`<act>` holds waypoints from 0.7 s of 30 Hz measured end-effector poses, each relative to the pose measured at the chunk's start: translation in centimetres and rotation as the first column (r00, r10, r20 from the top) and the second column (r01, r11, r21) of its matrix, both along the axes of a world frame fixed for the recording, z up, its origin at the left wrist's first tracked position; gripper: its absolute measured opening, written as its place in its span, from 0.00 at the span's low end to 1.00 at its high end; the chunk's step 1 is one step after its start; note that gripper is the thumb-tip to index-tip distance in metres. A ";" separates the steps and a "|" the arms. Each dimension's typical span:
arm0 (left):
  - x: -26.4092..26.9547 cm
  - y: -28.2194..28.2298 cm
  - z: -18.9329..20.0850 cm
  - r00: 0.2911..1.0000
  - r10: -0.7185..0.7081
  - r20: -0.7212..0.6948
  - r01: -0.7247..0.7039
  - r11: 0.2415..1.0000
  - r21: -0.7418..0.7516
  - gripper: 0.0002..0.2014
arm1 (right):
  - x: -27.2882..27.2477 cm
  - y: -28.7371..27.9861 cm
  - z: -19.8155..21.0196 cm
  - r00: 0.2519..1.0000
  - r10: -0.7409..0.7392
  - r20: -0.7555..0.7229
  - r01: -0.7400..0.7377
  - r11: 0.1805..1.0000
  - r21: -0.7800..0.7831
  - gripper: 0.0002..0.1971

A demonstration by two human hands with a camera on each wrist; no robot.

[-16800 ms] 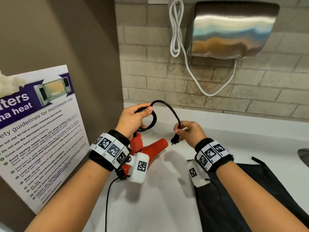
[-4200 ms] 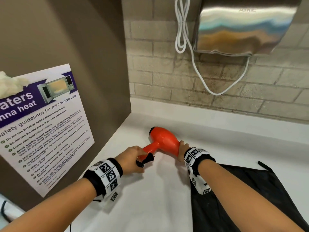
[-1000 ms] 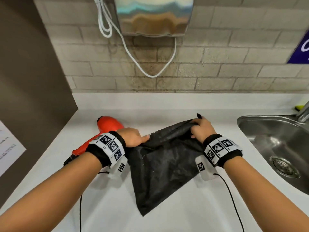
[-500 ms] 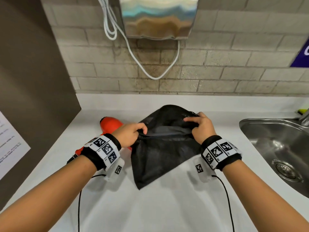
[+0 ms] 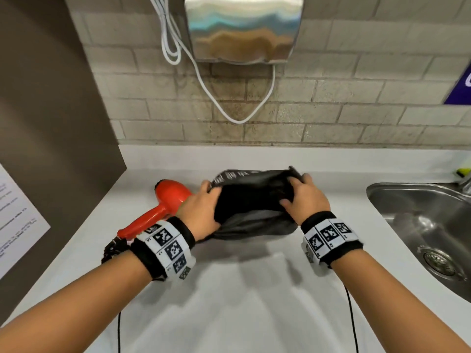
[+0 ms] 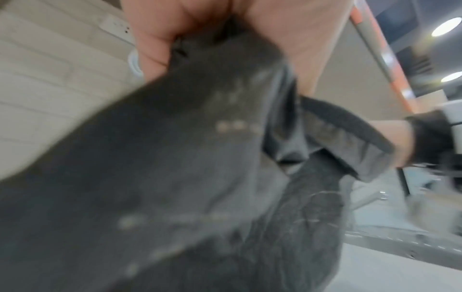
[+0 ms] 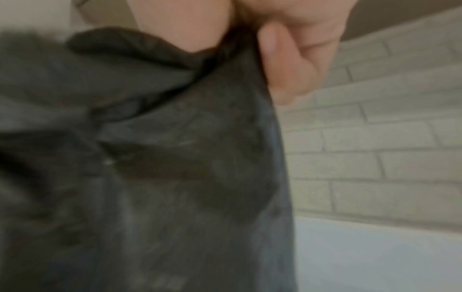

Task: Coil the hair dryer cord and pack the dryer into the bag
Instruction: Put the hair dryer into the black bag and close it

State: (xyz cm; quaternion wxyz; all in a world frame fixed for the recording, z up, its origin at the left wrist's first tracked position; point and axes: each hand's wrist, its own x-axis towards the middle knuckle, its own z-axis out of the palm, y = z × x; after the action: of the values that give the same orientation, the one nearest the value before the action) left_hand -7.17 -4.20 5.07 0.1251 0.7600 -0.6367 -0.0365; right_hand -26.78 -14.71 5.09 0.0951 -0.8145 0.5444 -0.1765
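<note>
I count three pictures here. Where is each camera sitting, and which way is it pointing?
Head: worn on the person's head, looking forward and down at the white counter; both forearms, left hand and right hand hold the black bag open beside the red hair dryer.
Left wrist: looks along the left hand gripping the bag.
Right wrist: looks along the right hand pinching the bag, brick wall behind.
Shared: all three show the bag.

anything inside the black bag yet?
Nothing visible: both hands hold the black bag open and its interior reads dark. The red hair dryer lies outside, left of it.
</note>
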 end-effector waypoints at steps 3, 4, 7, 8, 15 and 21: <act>-1.4 1.5 -1.6 0.979 -0.202 -0.028 0.204 0.970 0.136 0.34 | 0.2 -0.6 -0.6 0.997 -0.055 0.052 0.052 0.997 0.059 0.31; -1.5 1.8 -2.1 0.966 -0.254 -0.052 0.260 0.946 0.193 0.31 | 0.3 -0.7 -0.8 0.986 -0.052 0.156 0.034 0.993 0.112 0.32; -1.1 1.5 -3.0 0.949 -0.282 -0.138 0.314 0.867 0.386 0.24 | 0.3 -0.8 -1.4 0.888 -0.124 0.442 -0.005 0.960 0.280 0.31; -0.8 1.3 -3.2 0.961 -0.228 -0.157 0.274 0.862 0.427 0.24 | 0.2 -0.9 -1.7 0.840 -0.130 0.527 -0.030 0.958 0.285 0.28; 2.9 -0.5 -3.2 0.828 0.295 -0.476 -0.257 0.955 0.146 0.12 | -0.2 0.0 -2.9 0.727 -0.089 0.681 -0.188 0.928 0.322 0.21; 1.3 0.5 -3.7 0.970 0.232 -0.070 -0.221 0.966 0.133 0.35 | 0.1 1.0 -3.6 0.976 0.177 0.125 -0.213 0.887 0.410 0.37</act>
State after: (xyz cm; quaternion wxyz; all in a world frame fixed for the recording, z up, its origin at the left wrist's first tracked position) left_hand -5.92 -3.71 1.37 0.1079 0.8318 -0.5363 -0.0935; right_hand -26.72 -13.66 1.48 0.3085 -0.8171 0.4806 -0.0786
